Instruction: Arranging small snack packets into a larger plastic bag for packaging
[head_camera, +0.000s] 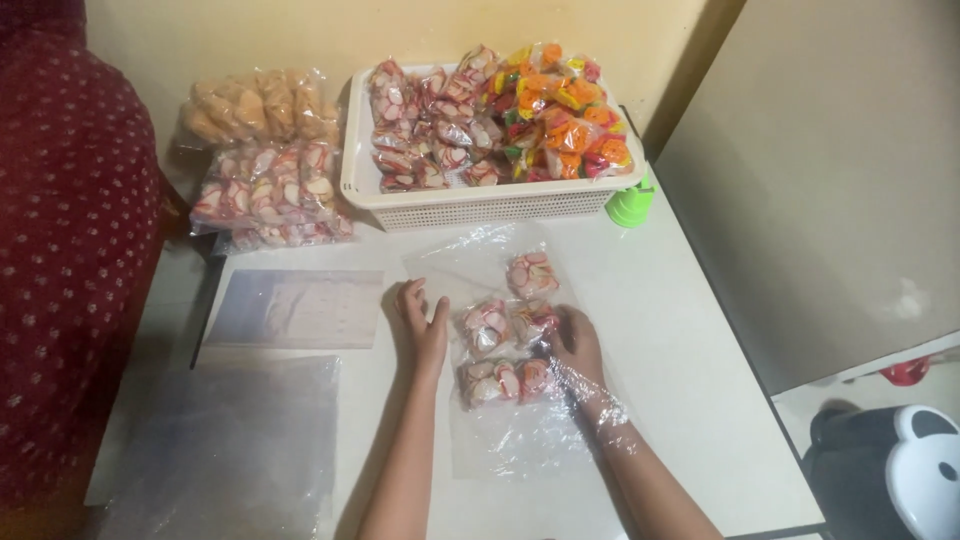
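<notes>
A large clear plastic bag (500, 400) lies flat on the white table (680, 400), and the right hand (578, 350) is pushed inside it, the film wrapping over the wrist. Its fingers are curled lightly around a small packet of red-and-white crackers (530, 322), which sits at the fingertips. Three more such packets are already inside: one just left of those fingertips (484, 325), two side by side just below them (500, 380), and one further up, beyond the fingers (531, 274).

The left hand (424, 325) rests outside the bag at its left edge, fingers straight and close together, pressing the film flat against the table and holding nothing.

Judging by the layout, the bag is only partly filled; much of its space is bare.

Beyond both hands stands a white basket (480, 205) heaped with more small packets, red-and-white on one side, orange and yellow on the other. Left of it sit two filled bags (265, 160), one stacked behind the other. To the left of the left hand lie flat spare bags (295, 308).
</notes>
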